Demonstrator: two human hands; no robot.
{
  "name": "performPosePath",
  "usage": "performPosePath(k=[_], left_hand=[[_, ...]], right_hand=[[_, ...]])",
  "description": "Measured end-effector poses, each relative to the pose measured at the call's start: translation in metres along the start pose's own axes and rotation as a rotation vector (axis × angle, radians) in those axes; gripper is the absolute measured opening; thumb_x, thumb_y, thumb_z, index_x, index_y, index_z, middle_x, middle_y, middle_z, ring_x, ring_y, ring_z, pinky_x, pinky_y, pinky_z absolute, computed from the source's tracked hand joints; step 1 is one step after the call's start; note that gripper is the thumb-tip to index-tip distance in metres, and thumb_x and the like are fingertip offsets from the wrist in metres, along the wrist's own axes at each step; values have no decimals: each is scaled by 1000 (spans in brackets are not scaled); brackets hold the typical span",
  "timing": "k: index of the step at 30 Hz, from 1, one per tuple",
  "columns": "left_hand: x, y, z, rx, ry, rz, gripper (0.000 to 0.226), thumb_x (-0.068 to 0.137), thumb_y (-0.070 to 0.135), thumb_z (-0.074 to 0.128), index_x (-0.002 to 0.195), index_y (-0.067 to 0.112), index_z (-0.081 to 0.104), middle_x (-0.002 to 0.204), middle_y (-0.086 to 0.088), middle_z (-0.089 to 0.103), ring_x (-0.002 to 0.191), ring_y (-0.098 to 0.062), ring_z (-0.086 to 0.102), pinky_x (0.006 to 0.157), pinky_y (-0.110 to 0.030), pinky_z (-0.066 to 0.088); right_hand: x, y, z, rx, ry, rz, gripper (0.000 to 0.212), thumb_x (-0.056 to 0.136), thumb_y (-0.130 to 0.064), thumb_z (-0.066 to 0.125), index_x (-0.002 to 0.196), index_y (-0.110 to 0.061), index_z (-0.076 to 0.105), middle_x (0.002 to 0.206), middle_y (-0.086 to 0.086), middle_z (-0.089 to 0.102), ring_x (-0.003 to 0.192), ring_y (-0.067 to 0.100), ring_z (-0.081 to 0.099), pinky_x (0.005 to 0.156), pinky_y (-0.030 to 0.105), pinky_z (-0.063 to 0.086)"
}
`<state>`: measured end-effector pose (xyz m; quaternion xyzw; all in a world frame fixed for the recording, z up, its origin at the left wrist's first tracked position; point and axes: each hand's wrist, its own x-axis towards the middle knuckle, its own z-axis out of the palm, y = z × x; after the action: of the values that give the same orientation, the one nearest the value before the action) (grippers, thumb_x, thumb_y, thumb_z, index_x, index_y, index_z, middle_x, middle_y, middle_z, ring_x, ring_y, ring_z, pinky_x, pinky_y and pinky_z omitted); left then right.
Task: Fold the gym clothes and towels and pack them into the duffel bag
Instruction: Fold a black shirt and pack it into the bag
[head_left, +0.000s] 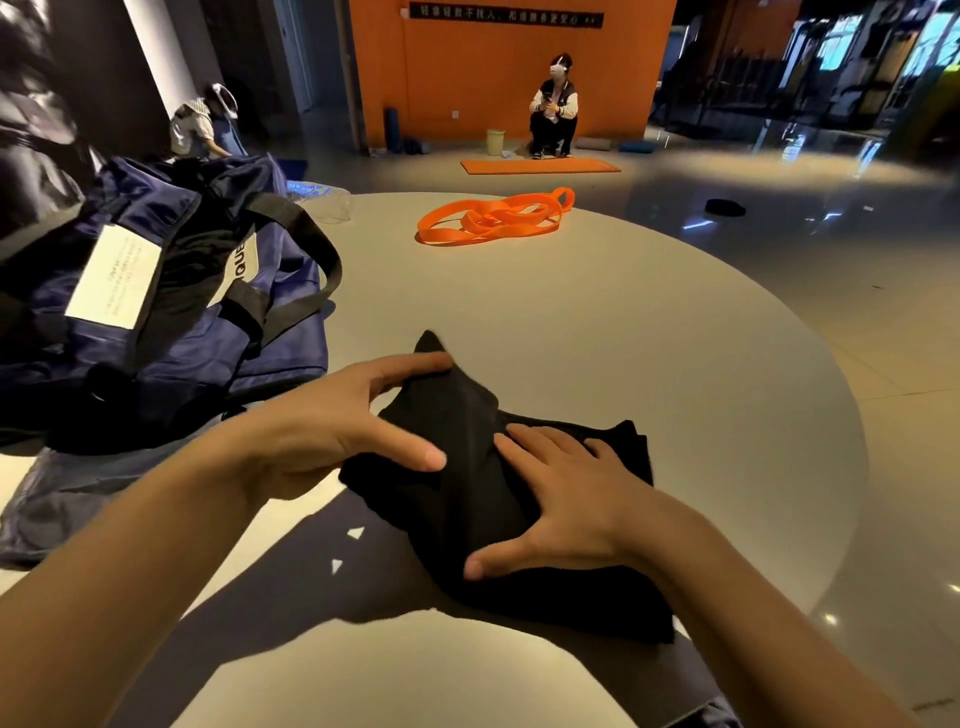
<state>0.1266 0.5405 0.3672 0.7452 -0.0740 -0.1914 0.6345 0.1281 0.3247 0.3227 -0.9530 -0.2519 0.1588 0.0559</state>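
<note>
A black garment (467, 478) lies partly folded on the round white table (649, 322), near its front edge. My left hand (332, 431) reaches over its left side with straight fingers, the fingertips touching its raised far corner. My right hand (561, 499) lies flat on the cloth, fingers spread and pressing it down. The navy duffel bag (156, 301) with black straps sits open on the table's left side, with dark cloth visible inside. A dark blue-grey garment (67, 499) lies flat in front of the bag at the table's left edge.
An orange resistance band (493, 218) lies coiled at the far side of the table beside a clear plastic bottle (327, 200). On the floor beyond, a person (553, 109) crouches by an orange mat (540, 166); another person (208, 124) bends behind the bag.
</note>
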Motion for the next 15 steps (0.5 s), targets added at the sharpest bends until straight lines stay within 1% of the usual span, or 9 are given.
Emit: performPosePath(k=[2,3,4,6,8,10,11,13,15], left_hand=[[4,10,10,32,17,34,81,54,2,88,119,41,58,136,11,47,113,-15,58,77,-25,58],[7,14,18,71,41,54,76,61,1,83,120,40,55,139,10,45,114,-14,56,78,-22,57],[10,17,24,107,67,79,73,67,0,79,123,40,53,142,8,42,115,-12,53,78,-18,54],[17,23,37,142,94,122,70,76,4,75,131,38,48,146,9,37,118,-8,45,78,-13,47],[25,26,52,132,82,130,66,81,13,72,137,36,45,141,13,38,105,-4,50,71,-9,47],[29,26,77,150,47,119,64,85,24,68,140,38,40,127,18,39,89,2,51,64,-9,50],[31,21,91,193,6,117,65,86,30,67,143,40,36,126,19,40,93,1,53,68,-12,53],[32,7,119,348,-111,139,71,88,40,63,147,43,24,140,17,37,108,-4,53,83,-20,53],[27,-8,133,540,-123,236,71,90,44,57,148,47,15,147,21,30,105,-1,49,91,-18,45]], right_hand=[[1,-11,11,171,240,-119,100,65,-84,50,147,-37,19,153,-11,24,141,11,21,117,40,13],[-2,-12,15,303,393,-160,80,68,-75,56,136,-39,33,138,-14,41,128,8,37,110,34,28],[-6,-10,19,430,536,-152,62,73,-61,63,126,-38,41,122,-18,48,115,4,45,98,28,37],[-19,-1,26,642,751,-7,51,82,-40,67,128,-36,44,117,-22,48,108,-2,47,90,18,40],[-30,12,32,859,832,138,47,90,-32,61,133,-36,42,117,-20,52,107,-3,52,91,16,44],[-37,16,36,1104,839,180,34,94,-41,48,128,-39,42,112,-15,58,101,4,60,92,25,50],[-39,16,36,1244,848,183,35,93,-49,41,126,-40,43,110,-14,59,98,4,62,91,29,52],[-44,18,36,1473,867,184,45,86,-61,32,126,-43,45,113,-15,58,98,4,63,88,33,54],[-50,21,35,1597,869,192,50,82,-67,32,128,-49,42,116,-17,59,101,6,63,82,30,55]])
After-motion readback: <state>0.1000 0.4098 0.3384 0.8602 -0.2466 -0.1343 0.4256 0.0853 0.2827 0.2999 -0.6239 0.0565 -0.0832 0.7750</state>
